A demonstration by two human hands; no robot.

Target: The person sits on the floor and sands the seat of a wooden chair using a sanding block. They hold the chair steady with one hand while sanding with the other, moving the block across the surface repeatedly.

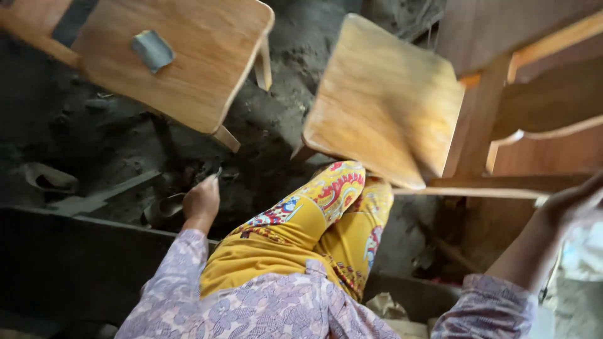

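Note:
My left hand [201,199] hangs low beside my knee, fingers curled, near dark scraps on the dirt floor; I cannot tell whether it holds anything. My right hand [575,202] reaches out to the right and rests on the rail of a wooden chair [496,187]; the hand is blurred. Its seat [386,100] tilts in front of my knees, which are in yellow patterned trousers [314,220]. A second wooden chair [188,56] stands at the upper left with a folded piece of grey sandpaper [152,49] lying on its seat.
The ground [107,138] is dark packed dirt with scraps and a curled strip [49,178] at the left. More wooden furniture parts [546,100] stack at the upper right. A dark low edge [69,251] runs across in front of me.

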